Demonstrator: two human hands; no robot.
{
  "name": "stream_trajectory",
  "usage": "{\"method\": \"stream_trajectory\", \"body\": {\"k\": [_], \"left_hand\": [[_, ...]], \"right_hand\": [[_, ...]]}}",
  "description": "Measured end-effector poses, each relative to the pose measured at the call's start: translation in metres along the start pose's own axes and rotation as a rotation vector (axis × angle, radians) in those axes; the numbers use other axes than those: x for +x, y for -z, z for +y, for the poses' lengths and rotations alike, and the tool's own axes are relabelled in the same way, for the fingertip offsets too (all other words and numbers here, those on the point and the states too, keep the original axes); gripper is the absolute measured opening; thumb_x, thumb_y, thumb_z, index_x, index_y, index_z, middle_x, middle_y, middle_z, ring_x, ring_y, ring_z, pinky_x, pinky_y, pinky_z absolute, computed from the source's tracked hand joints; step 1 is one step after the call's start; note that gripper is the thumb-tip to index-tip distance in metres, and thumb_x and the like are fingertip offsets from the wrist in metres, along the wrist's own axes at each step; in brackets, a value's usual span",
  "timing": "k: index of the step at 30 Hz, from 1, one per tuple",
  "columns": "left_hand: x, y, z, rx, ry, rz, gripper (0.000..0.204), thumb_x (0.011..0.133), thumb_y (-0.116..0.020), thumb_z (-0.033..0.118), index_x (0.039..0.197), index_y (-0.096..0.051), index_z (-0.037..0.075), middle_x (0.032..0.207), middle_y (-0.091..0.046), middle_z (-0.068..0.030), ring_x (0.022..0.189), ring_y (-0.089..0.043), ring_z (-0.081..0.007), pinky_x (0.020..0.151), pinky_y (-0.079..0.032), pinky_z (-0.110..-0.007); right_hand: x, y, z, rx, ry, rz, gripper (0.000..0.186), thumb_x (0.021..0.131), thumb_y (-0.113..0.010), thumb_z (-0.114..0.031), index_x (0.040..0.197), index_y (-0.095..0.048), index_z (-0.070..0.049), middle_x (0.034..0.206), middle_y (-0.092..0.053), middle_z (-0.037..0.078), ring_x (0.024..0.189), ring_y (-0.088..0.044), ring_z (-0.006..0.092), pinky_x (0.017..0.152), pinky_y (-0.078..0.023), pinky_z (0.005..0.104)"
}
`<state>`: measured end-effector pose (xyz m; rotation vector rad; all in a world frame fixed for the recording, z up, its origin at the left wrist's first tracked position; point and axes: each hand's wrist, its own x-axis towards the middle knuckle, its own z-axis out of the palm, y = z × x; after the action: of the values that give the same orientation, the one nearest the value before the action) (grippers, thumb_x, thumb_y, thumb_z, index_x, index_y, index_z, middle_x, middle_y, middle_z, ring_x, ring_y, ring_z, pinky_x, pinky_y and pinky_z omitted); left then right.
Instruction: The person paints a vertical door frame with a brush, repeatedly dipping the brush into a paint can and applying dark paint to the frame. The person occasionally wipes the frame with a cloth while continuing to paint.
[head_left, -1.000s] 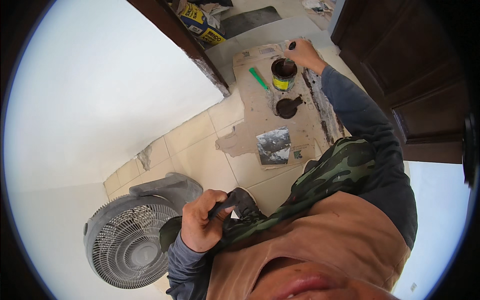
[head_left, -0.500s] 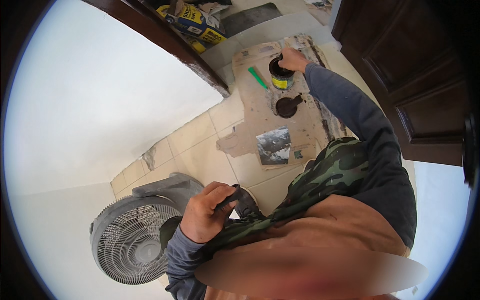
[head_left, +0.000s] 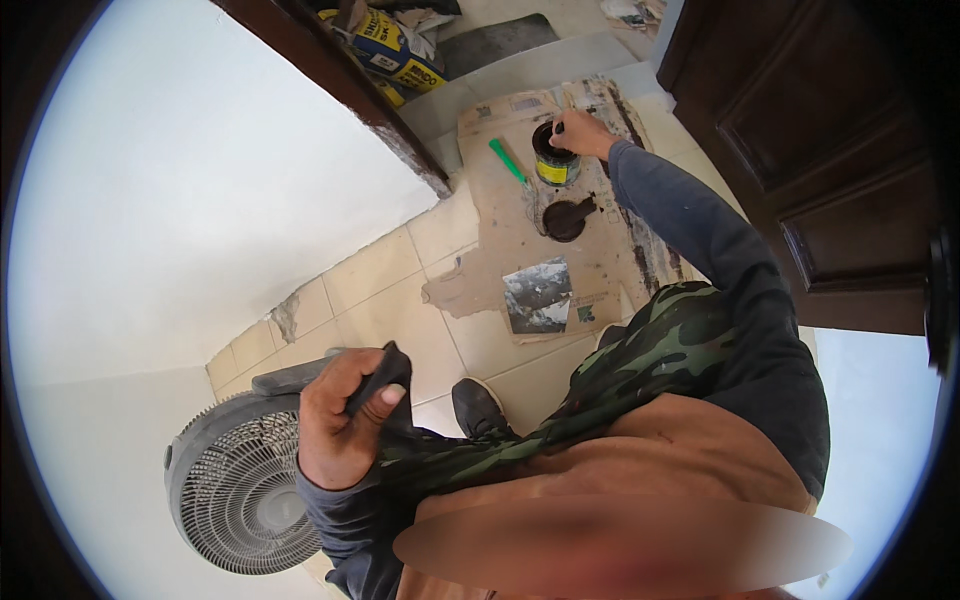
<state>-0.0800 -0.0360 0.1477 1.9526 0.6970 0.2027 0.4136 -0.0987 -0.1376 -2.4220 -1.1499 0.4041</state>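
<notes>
My left hand (head_left: 335,425) is closed around a folded piece of black cloth (head_left: 388,370), pinched between thumb and fingers and raised near the fan. At arm's length, my right hand (head_left: 584,136) bends over the mouth of an open can (head_left: 556,172) with a yellow label and dark brown contents. Its fingers are closed at the rim on something dark I cannot make out. Nearer than the can, a round disc smeared dark brown (head_left: 563,224) lies on flattened cardboard (head_left: 480,240), a dark flat piece across it. A green-handled tool (head_left: 507,160) rests left of the can.
A grey fan (head_left: 245,490) stands at the lower left beside the white wall (head_left: 200,180). On the right is a dark panelled wooden door (head_left: 820,140). Blue and yellow bags (head_left: 395,50) sit beyond the door frame (head_left: 330,80). A printed sheet (head_left: 538,296) lies on the cardboard.
My left hand has moved left and slightly up with the black cloth, showing more of it. My right hand stays at the can's mouth. The view has shifted slightly.
</notes>
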Motion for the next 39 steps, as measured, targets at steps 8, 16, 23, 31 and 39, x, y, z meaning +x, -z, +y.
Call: {"method": "stream_trajectory", "body": {"k": [8,16,23,31,39], "left_hand": [[-0.017,0.036,-0.015,-0.108,-0.089,0.302,0.027,0.097,-0.073,0.02,0.112,-0.065,-0.001,0.1,-0.072,-0.006,0.088,-0.061,-0.011,0.083,-0.046,-0.023],[-0.021,0.035,-0.025,-0.175,-0.014,0.266,0.026,0.095,-0.075,0.017,0.111,-0.066,-0.002,0.092,-0.066,0.0003,0.081,-0.056,-0.0073,0.076,-0.043,-0.021],[-0.022,0.035,-0.021,-0.036,-0.067,0.272,0.026,0.09,-0.074,0.006,0.111,-0.066,-0.006,0.099,-0.067,-0.0066,0.09,-0.059,-0.0142,0.086,-0.046,-0.027],[-0.02,0.026,-0.025,-0.072,-0.023,0.214,0.031,0.089,-0.076,0.01,0.113,-0.065,-0.006,0.108,-0.068,-0.0136,0.099,-0.062,-0.0232,0.093,-0.045,-0.032],[-0.01,0.017,-0.034,0.009,-0.096,0.076,0.027,0.085,-0.075,-0.006,0.109,-0.065,0.0,0.103,-0.064,-0.0047,0.093,-0.06,-0.0127,0.084,-0.047,-0.025]], "right_hand": [[-0.053,0.035,0.009,0.37,-0.009,0.166,0.018,0.081,-0.071,-0.018,0.088,-0.075,-0.002,0.075,-0.069,0.008,0.066,-0.065,0.0192,0.066,-0.052,0.0343],[-0.066,0.042,0.02,0.381,0.101,0.279,0.015,0.08,-0.068,-0.005,0.094,-0.071,-0.001,0.095,-0.072,0.009,0.092,-0.067,0.0201,0.087,-0.051,0.0343],[-0.081,0.031,0.018,0.249,0.332,0.036,0.03,0.072,-0.064,0.01,0.098,-0.072,-0.004,0.1,-0.064,0.011,0.102,-0.063,0.0295,0.095,-0.047,0.0366],[-0.105,0.013,0.006,0.176,0.468,0.059,0.039,0.068,-0.063,0.019,0.099,-0.071,-0.004,0.098,-0.057,0.012,0.102,-0.06,0.0349,0.091,-0.048,0.0377],[-0.117,0.0,0.005,0.278,0.22,0.273,0.028,0.078,-0.067,0.007,0.103,-0.07,-0.004,0.102,-0.065,0.014,0.098,-0.065,0.0311,0.087,-0.05,0.0356]]}}
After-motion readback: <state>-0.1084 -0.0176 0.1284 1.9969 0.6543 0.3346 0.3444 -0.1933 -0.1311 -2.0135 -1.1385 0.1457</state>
